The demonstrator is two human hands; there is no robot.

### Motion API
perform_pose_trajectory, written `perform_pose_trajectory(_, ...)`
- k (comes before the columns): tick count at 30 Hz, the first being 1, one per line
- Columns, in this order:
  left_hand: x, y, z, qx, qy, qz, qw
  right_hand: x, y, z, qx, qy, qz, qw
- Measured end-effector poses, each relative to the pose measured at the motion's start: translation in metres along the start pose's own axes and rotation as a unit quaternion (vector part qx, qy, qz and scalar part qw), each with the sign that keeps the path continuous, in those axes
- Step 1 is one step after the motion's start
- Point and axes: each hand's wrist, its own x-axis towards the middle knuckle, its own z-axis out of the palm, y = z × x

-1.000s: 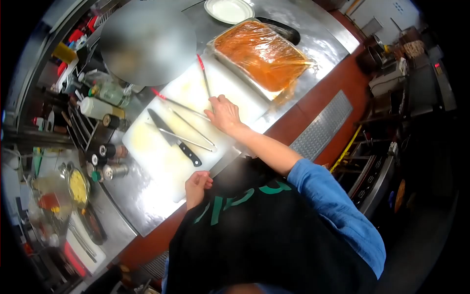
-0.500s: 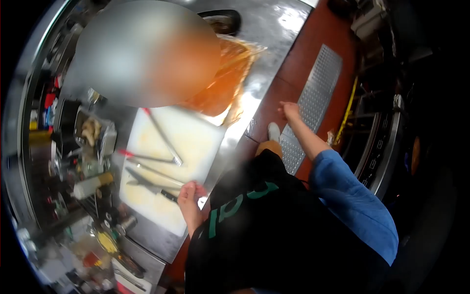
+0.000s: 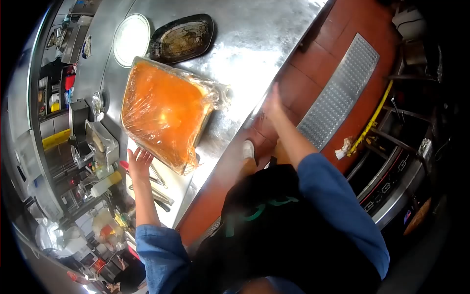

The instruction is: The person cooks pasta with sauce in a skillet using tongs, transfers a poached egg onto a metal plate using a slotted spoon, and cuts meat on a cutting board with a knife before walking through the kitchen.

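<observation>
A deep rectangular tray [image 3: 164,112] holds something smooth and orange under clear plastic wrap, which bunches at its right corner. My left hand [image 3: 140,164] is open, fingers spread, close to the tray's lower left edge; whether it touches is unclear. Past the counter's front edge, over the floor, is my right hand [image 3: 274,103]. It is blurred, but its fingers look stretched out, and I see nothing in it. Partly under my left arm and the tray lies a white cutting board [image 3: 178,188], with tongs [image 3: 157,176] and a knife [image 3: 161,206] on it.
On the steel counter [image 3: 254,44], a white plate [image 3: 131,40] and a dark oval dish [image 3: 182,38] stand beyond the tray. At left are a lined metal container [image 3: 102,142] and a squeeze bottle [image 3: 105,183]. A perforated metal strip [image 3: 338,93] lies on the red floor.
My view has shifted, and the tray now shows whole. My left hand has left the knife's handle area and opened beside the tray. My right hand has come nearer the counter edge.
</observation>
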Motion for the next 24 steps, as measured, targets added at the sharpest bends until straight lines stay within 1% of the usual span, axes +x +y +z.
perform_pose_trajectory(1, 0.003, 0.001, -0.013, 0.024, 0.006, 0.006, 1.000, -0.025, -0.026, -0.012, -0.082, 0.039, 0.030, 0.995)
perform_pose_trajectory(2, 0.010, 0.006, -0.017, 0.083, 0.043, 0.059, 0.994, -0.050, -0.052, -0.023, -0.157, 0.074, 0.065, 0.983)
perform_pose_trajectory(3, 0.023, 0.010, -0.021, 0.169, 0.098, 0.121, 0.973, -0.078, -0.084, -0.035, -0.201, -0.006, 0.017, 0.979)
perform_pose_trajectory(4, 0.027, 0.021, -0.010, 0.227, 0.123, 0.159, 0.953, -0.096, -0.111, -0.047, -0.244, 0.072, 0.059, 0.965)
perform_pose_trajectory(5, 0.059, 0.026, -0.020, 0.283, 0.119, 0.240, 0.921, -0.114, -0.139, -0.059, -0.276, 0.146, 0.106, 0.944)
perform_pose_trajectory(6, 0.082, 0.040, -0.014, 0.356, 0.106, 0.301, 0.878, -0.130, -0.163, -0.072, -0.247, 0.102, 0.086, 0.960)
perform_pose_trajectory(7, 0.076, 0.055, 0.016, 0.429, 0.096, 0.388, 0.810, -0.150, -0.183, -0.059, -0.223, 0.174, 0.076, 0.956)
perform_pose_trajectory(8, 0.074, 0.067, 0.045, 0.453, 0.109, 0.383, 0.797, -0.122, -0.182, -0.131, -0.302, 0.225, -0.050, 0.925)
perform_pose_trajectory(9, 0.096, 0.076, 0.057, 0.484, 0.074, 0.428, 0.760, -0.142, -0.201, -0.122, -0.437, 0.290, -0.122, 0.843)
perform_pose_trajectory(10, 0.097, 0.086, 0.079, 0.493, 0.027, 0.442, 0.749, -0.157, -0.205, -0.107, -0.476, 0.277, -0.223, 0.804)
perform_pose_trajectory(11, 0.109, 0.099, 0.091, 0.536, -0.032, 0.416, 0.734, -0.175, -0.197, -0.080, -0.510, 0.263, -0.319, 0.754)
perform_pose_trajectory(12, 0.115, 0.105, 0.102, 0.546, -0.038, 0.430, 0.718, -0.210, -0.179, -0.014, -0.513, 0.150, -0.362, 0.764)
perform_pose_trajectory(13, 0.119, 0.110, 0.110, 0.556, -0.044, 0.446, 0.700, -0.214, -0.150, 0.008, -0.467, 0.039, -0.268, 0.842)
perform_pose_trajectory(14, 0.129, 0.116, 0.110, 0.556, -0.091, 0.426, 0.708, -0.215, -0.109, 0.027, -0.338, -0.152, -0.188, 0.909)
perform_pose_trajectory(15, 0.143, 0.122, 0.103, 0.558, -0.138, 0.402, 0.712, -0.216, -0.067, 0.047, -0.206, -0.300, -0.048, 0.930)
perform_pose_trajectory(16, 0.152, 0.126, 0.097, 0.559, -0.183, 0.378, 0.715, -0.232, -0.035, 0.091, -0.273, -0.240, 0.018, 0.931)
perform_pose_trajectory(17, 0.150, 0.125, 0.095, 0.554, -0.208, 0.357, 0.723, -0.238, -0.008, 0.127, -0.275, -0.186, 0.063, 0.941)
perform_pose_trajectory(19, 0.154, 0.108, 0.090, 0.515, -0.229, 0.343, 0.752, -0.245, 0.005, 0.150, -0.240, -0.080, 0.045, 0.967)
perform_pose_trajectory(20, 0.140, 0.104, 0.093, 0.499, -0.258, 0.320, 0.763, -0.248, -0.006, 0.142, -0.228, -0.078, 0.013, 0.970)
perform_pose_trajectory(21, 0.121, 0.093, 0.097, 0.483, -0.288, 0.294, 0.773, -0.251, -0.016, 0.135, -0.210, -0.058, -0.054, 0.975)
perform_pose_trajectory(22, 0.100, 0.081, 0.104, 0.440, -0.299, 0.264, 0.804, -0.258, -0.032, 0.126, -0.217, -0.045, -0.053, 0.974)
perform_pose_trajectory(23, 0.070, 0.072, 0.113, 0.415, -0.321, 0.244, 0.816, -0.267, -0.050, 0.116, -0.224, -0.033, -0.054, 0.973)
perform_pose_trajectory(24, 0.044, 0.063, 0.122, 0.407, -0.356, 0.226, 0.810, -0.276, -0.072, 0.103, -0.262, -0.017, -0.070, 0.962)
